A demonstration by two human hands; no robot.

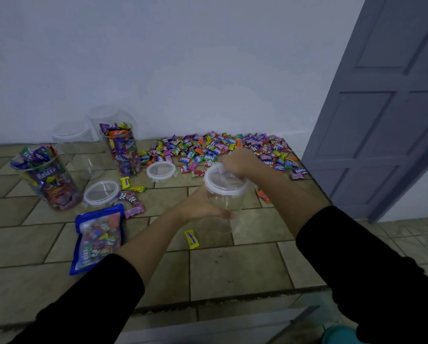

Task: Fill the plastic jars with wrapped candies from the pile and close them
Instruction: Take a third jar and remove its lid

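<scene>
An empty clear plastic jar is held above the tiled counter by my left hand, which wraps its side. A white-rimmed lid sits on its mouth, and my right hand grips the lid's far edge from above. The pile of wrapped candies spreads along the wall behind. Two open jars full of candies stand at the left and centre-left. Two loose lids lie flat on the counter.
Empty clear jars stand by the wall at back left. A blue candy bag lies in front of the left jar. Stray candies dot the tiles. A grey door stands at the right, past the counter's edge.
</scene>
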